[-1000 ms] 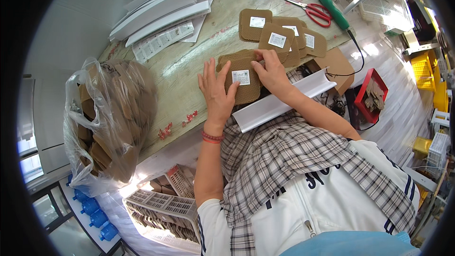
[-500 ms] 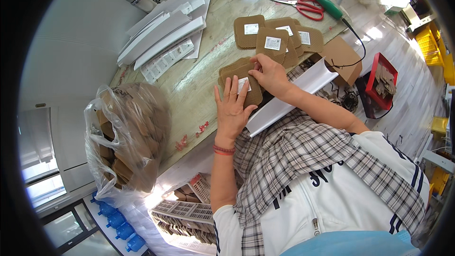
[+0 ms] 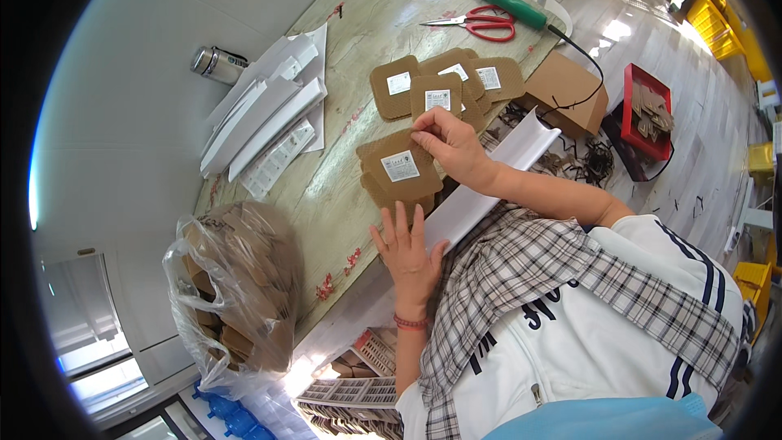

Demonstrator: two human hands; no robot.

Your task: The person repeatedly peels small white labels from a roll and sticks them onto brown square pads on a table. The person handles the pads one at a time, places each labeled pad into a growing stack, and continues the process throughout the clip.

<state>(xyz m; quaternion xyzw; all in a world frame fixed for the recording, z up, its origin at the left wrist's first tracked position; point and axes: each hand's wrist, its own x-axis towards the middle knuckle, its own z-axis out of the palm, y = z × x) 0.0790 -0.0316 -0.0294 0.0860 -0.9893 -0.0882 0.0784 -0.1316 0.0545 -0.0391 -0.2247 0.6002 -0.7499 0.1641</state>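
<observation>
At the table's near edge lies a small pile of brown rounded-square pads (image 3: 376,191) with a textured surface. The top pad (image 3: 381,147) bears a white label (image 3: 400,166). My right hand (image 3: 460,152) pinches its upper right corner between thumb and fingers. My left hand (image 3: 411,261) is open, fingers spread, just below the pile's near edge. Beyond my right hand, more labelled brown pads (image 3: 395,99) lie in overlapping stacks. A white trough-like strip (image 3: 481,187) runs along the table edge under my right forearm.
White paper sheets (image 3: 273,110) and a metal flask (image 3: 218,64) lie at left. A clear plastic bag (image 3: 244,285) of brown pieces stands nearer. Red-handled scissors (image 3: 489,23) and a green corded tool (image 3: 505,0) are at the far end. A cardboard box (image 3: 570,90) and red box (image 3: 648,130) sit right.
My left hand has moved off the label toward me, below the pile. My right hand still pinches the top pad's corner. The view has shifted slightly.
</observation>
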